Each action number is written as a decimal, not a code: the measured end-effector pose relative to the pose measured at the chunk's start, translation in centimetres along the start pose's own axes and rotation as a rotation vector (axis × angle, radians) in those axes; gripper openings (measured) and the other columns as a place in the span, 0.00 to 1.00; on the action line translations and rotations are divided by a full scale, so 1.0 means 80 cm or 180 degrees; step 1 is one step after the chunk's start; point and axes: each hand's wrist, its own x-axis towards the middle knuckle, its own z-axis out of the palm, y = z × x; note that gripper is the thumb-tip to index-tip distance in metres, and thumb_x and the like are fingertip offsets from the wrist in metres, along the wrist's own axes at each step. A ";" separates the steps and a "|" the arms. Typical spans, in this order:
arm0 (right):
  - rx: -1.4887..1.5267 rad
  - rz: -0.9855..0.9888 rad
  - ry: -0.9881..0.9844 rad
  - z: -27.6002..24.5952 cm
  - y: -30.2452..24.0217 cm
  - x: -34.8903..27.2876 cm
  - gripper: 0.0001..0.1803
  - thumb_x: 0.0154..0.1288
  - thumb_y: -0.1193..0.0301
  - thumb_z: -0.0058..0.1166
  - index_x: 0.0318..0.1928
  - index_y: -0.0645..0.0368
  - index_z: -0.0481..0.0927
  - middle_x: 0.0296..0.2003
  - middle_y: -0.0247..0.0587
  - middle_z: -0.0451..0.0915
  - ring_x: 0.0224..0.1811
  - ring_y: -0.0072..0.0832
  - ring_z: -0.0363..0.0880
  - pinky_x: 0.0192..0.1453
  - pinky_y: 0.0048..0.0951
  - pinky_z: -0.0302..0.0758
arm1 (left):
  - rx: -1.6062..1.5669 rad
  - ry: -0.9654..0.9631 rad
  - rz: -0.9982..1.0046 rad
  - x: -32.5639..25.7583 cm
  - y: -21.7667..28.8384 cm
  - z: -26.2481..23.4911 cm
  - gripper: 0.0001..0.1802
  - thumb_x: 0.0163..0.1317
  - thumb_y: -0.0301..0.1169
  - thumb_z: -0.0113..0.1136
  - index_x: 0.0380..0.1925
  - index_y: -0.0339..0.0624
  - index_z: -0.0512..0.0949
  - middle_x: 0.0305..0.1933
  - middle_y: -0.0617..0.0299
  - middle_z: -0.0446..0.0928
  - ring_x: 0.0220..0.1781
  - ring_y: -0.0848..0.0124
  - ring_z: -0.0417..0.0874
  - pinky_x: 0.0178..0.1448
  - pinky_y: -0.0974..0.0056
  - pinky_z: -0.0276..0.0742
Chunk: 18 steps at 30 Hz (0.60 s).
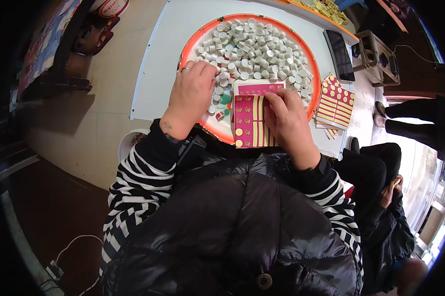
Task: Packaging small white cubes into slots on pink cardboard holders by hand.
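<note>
A round white tray with an orange-red rim (309,44) holds a heap of small white round caps (262,49). My left hand (192,93), with a ring on one finger, is bent over the caps at the tray's left side; its fingers are curled together and their tips are hidden. My right hand (292,118) grips a crimson sticker sheet (249,118) with yellow strips and round spots over the tray's near edge. Behind that sheet lies a stack of similar sheets (258,89). A cap with red on it (220,116) sits near the left hand.
More sticker sheets (335,106) lie on the white table (158,74) right of the tray. A black phone (339,55) rests at the table's right edge. A white bucket (129,143) stands below on the left. Another person (380,197) sits at the right, holding something small.
</note>
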 end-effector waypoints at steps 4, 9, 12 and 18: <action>-0.0061 -0.0014 -0.0006 0.000 0.000 0.000 0.18 0.55 0.79 0.60 0.48 0.62 0.77 0.43 0.48 0.74 0.45 0.45 0.74 0.49 0.39 0.74 | -0.1342 0.0084 -0.0548 0.004 0.030 -0.013 0.07 0.60 0.22 0.57 0.37 0.40 0.72 0.34 0.56 0.74 0.36 0.61 0.78 0.40 0.60 0.74; -0.0146 -0.0021 0.0035 0.001 0.000 -0.002 0.18 0.54 0.79 0.61 0.48 0.62 0.77 0.43 0.48 0.74 0.45 0.45 0.74 0.49 0.40 0.74 | -0.3906 -0.0742 -0.1371 -0.012 0.081 -0.003 0.05 0.65 0.20 0.51 0.38 0.39 0.69 0.31 0.59 0.73 0.30 0.72 0.76 0.33 0.67 0.73; -0.0073 -0.0109 -0.0038 -0.001 -0.001 -0.002 0.15 0.53 0.80 0.61 0.44 0.62 0.77 0.44 0.48 0.74 0.45 0.45 0.74 0.49 0.40 0.74 | -0.3781 -0.1414 -0.1530 -0.015 0.084 0.009 0.03 0.70 0.23 0.48 0.40 0.44 0.67 0.33 0.70 0.69 0.31 0.83 0.71 0.33 0.75 0.70; 0.0562 -0.0432 -0.0394 -0.034 0.005 -0.016 0.14 0.52 0.83 0.60 0.39 0.62 0.72 0.47 0.49 0.75 0.45 0.42 0.76 0.49 0.37 0.75 | -0.3943 -0.1392 -0.1530 -0.017 0.085 0.014 0.05 0.69 0.23 0.48 0.44 0.43 0.69 0.33 0.69 0.71 0.30 0.83 0.72 0.33 0.76 0.70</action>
